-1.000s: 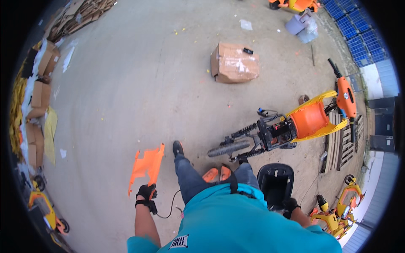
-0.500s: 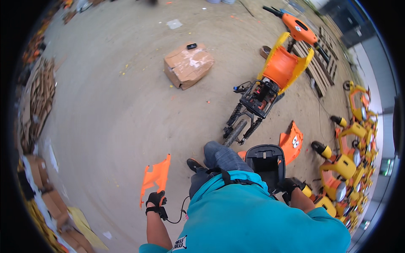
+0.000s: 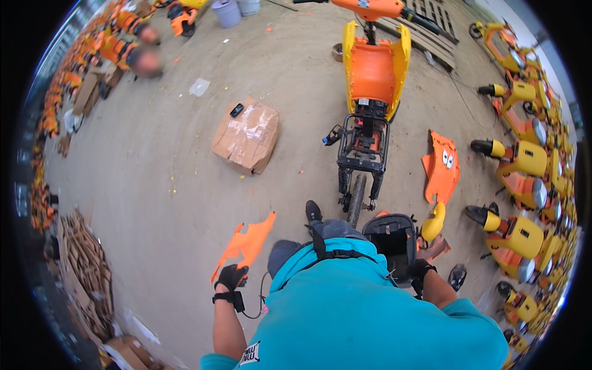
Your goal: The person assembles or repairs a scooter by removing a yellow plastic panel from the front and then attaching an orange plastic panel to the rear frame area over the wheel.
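Hands on orange panel (image 3: 245, 244), black tub (image 3: 392, 243)

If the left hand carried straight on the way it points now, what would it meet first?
Past the orange panel held in the left hand, only bare concrete floor shows. The taped cardboard box probably lies further along that line, though depth is unclear.

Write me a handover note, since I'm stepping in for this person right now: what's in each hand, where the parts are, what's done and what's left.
Left hand: gloved, shut on an orange panel, held out at the person's left side.
Right hand: gloved, gripping the rim of a black tub.
Scooter: straight ahead, rear frame stripped bare, front shell on.
Another orange panel lies on the floor right of it; a cardboard box sits to its left.
Done: both panels and the tub are off the scooter.
Left: both carried parts not yet set down.
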Action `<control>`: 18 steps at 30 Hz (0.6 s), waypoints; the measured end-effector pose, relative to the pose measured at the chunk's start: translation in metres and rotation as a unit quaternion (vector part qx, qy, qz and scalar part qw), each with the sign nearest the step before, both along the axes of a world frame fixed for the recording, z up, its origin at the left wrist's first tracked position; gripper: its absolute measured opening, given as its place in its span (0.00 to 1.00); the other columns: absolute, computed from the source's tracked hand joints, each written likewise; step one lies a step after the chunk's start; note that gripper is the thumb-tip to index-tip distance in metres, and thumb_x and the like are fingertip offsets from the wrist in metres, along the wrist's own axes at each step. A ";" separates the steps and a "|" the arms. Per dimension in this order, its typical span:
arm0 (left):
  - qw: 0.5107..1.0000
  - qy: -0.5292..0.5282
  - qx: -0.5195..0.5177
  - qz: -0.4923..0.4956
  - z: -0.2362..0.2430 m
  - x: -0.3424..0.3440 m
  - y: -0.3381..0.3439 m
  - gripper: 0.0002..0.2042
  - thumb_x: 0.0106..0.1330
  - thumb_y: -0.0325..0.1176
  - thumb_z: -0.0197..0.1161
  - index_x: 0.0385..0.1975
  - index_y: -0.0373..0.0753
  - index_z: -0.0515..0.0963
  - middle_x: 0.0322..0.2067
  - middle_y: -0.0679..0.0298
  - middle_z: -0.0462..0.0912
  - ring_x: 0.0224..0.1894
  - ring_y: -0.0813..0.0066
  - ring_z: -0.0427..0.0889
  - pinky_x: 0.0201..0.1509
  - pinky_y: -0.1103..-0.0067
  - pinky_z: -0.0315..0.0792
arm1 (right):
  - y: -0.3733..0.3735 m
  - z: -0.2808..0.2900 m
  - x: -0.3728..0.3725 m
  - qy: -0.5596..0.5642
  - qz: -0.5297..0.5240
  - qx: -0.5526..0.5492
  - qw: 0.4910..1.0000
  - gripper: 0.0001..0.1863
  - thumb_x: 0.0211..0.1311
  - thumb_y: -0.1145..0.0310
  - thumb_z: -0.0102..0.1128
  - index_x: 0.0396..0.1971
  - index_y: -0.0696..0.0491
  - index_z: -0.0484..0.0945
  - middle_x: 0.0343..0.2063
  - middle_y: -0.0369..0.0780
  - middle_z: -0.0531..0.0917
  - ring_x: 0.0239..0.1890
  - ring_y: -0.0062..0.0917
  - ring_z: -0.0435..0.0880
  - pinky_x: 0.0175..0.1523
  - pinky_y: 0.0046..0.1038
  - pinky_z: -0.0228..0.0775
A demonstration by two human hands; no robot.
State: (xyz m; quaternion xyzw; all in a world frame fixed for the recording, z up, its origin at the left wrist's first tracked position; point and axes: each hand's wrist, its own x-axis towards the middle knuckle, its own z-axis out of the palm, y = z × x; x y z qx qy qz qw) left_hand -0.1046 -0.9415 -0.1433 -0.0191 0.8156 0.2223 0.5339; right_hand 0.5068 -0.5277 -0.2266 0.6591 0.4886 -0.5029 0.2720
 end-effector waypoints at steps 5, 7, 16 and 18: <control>0.992 0.012 -0.004 -0.122 0.034 -0.095 0.101 0.17 0.62 0.44 0.61 0.29 0.32 0.79 0.23 0.61 0.82 0.21 0.76 0.81 0.24 0.79 0.76 | -0.053 0.000 -0.017 0.000 -0.086 0.015 0.996 0.21 0.59 0.53 0.61 0.30 0.60 0.81 0.19 0.43 0.83 0.21 0.33 0.83 0.26 0.34 0.74; 0.985 0.012 0.000 -0.171 0.033 -0.130 0.127 0.17 0.63 0.43 0.61 0.29 0.32 0.79 0.23 0.61 0.82 0.21 0.77 0.80 0.24 0.79 0.76 | -0.084 -0.001 -0.030 0.005 -0.117 0.021 0.993 0.22 0.59 0.52 0.61 0.30 0.60 0.81 0.19 0.43 0.83 0.21 0.34 0.83 0.27 0.34 0.74; 0.975 -0.053 0.069 -0.205 0.020 -0.265 0.233 0.14 0.63 0.39 0.64 0.40 0.34 0.77 0.23 0.62 0.79 0.16 0.79 0.74 0.19 0.80 0.71 | -0.222 -0.005 -0.143 -0.085 -0.156 0.067 0.982 0.25 0.53 0.50 0.64 0.32 0.62 0.82 0.26 0.48 0.85 0.30 0.39 0.86 0.35 0.37 0.77; 0.966 -0.083 0.092 -0.228 0.015 -0.295 0.245 0.16 0.63 0.40 0.64 0.44 0.34 0.77 0.23 0.62 0.79 0.16 0.79 0.74 0.18 0.80 0.70 | -0.268 -0.035 -0.143 -0.084 -0.070 0.108 0.988 0.24 0.52 0.51 0.64 0.32 0.62 0.82 0.25 0.48 0.85 0.30 0.39 0.86 0.36 0.38 0.77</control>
